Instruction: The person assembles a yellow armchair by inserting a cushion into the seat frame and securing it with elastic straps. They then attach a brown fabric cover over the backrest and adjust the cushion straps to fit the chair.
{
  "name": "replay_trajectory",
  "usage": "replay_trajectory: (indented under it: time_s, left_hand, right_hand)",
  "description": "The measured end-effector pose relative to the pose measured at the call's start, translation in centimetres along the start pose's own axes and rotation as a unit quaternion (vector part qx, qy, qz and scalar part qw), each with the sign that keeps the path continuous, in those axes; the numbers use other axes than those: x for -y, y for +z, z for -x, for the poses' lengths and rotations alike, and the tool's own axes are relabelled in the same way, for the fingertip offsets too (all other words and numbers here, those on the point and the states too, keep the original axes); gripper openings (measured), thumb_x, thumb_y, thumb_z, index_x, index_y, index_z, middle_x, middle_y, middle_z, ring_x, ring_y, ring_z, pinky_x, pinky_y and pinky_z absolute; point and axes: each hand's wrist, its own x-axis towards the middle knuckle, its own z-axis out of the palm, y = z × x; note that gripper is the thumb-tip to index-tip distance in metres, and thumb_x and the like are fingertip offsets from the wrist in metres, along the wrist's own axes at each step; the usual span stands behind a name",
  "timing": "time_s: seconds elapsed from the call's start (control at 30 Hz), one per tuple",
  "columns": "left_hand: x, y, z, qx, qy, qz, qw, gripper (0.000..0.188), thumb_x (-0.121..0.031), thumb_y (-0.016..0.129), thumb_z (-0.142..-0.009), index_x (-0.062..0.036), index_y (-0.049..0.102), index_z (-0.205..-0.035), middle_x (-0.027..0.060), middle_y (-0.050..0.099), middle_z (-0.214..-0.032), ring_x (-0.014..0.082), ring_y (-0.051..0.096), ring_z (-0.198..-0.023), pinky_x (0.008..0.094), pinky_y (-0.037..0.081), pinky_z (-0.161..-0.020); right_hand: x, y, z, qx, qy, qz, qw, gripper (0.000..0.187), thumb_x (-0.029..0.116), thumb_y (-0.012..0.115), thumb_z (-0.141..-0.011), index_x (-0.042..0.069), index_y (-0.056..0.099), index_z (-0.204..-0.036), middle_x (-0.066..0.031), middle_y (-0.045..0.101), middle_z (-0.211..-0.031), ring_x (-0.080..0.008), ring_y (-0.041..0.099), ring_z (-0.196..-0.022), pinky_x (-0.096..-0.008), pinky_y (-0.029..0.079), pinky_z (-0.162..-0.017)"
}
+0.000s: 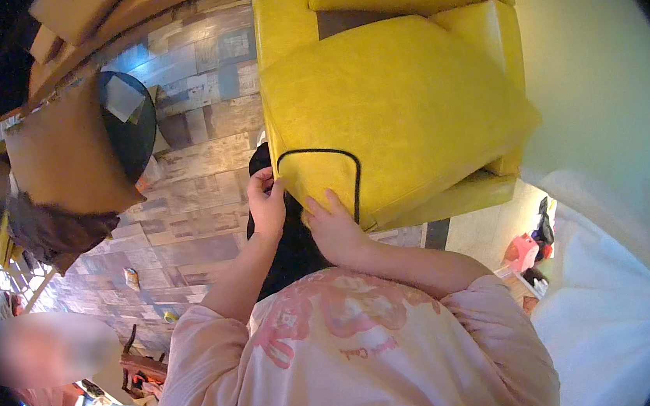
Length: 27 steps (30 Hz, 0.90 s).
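A yellow armchair [401, 94] stands right in front of me, and a thin black line [358, 184] loops over the front corner of its seat cushion. My left hand [266, 205] is at the cushion's left front corner, fingers curled on a black cloth [292, 249] that hangs down beside the seat. My right hand [335, 229] lies against the cushion's front edge with its fingers spread on the yellow cover, just inside the black line. Both hands are close together. My pink sleeves and shirt [355, 356] fill the lower part of the view.
A brown armchair [63, 162] and a round black side table [131, 120] stand at the left on a patchwork wood-look floor [197, 176]. A pale wall [603, 82] is on the right, with a white bulky shape [623, 292] and a pink item [521, 250] below it.
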Motion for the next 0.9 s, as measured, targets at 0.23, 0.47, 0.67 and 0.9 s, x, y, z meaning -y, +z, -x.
replay_trajectory:
  time_s: [0.23, 0.47, 0.67, 0.9]
  left_hand:
    - [2.7, 1.4, -2.0, -0.011, 0.041, 0.000, 0.999, 0.031, -0.006, 0.063, -0.094, 0.0005, 0.056, -0.123, 0.0118, 0.055, -0.120, 0.0211, 0.057, -0.107, 0.0327, 0.047, -0.094]
    - [1.5, 2.7, -1.6, 0.029, 0.148, -0.067, 0.986, 0.037, -0.013, 0.063, -0.096, 0.0011, 0.053, -0.129, 0.0185, 0.055, -0.125, 0.0331, 0.052, -0.120, 0.0401, 0.040, -0.105]
    - [-0.8, 5.3, -1.9, 0.048, 0.181, -0.106, 0.977, 0.036, -0.014, 0.060, -0.097, 0.0010, 0.053, -0.128, 0.0210, 0.054, -0.128, 0.0372, 0.050, -0.122, 0.0429, 0.038, -0.107]
    - [-7.1, 9.9, -0.7, 0.121, 0.255, -0.154, 0.947, 0.039, -0.013, 0.060, -0.096, 0.0009, 0.050, -0.130, 0.0220, 0.053, -0.131, 0.0381, 0.048, -0.125, 0.0433, 0.037, -0.109]
  right_hand:
    - [-6.2, -2.1, -10.6, 0.183, 0.030, -0.027, 0.982, 0.047, 0.035, 0.054, -0.094, 0.012, 0.063, -0.135, -0.0072, 0.040, -0.158, -0.0304, 0.028, -0.149, -0.0709, 0.009, -0.116]
    - [-14.8, -3.6, -9.5, 0.066, 0.293, -0.184, 0.936, 0.060, 0.052, 0.047, -0.096, 0.031, 0.041, -0.152, -0.0046, 0.023, -0.166, -0.0313, 0.016, -0.153, -0.0757, 0.005, -0.113]
    - [-11.5, -2.8, 1.1, 0.020, 0.315, -0.132, 0.940, 0.059, 0.055, 0.044, -0.097, 0.030, 0.044, -0.150, -0.0071, 0.027, -0.164, -0.0343, 0.020, -0.152, -0.0761, 0.007, -0.112]
    - [-4.5, -0.3, 2.4, -0.181, 0.167, -0.171, 0.954, 0.056, 0.053, 0.059, -0.089, 0.021, 0.061, -0.135, -0.0107, 0.054, -0.144, -0.0352, 0.037, -0.144, -0.0727, 0.021, -0.109]
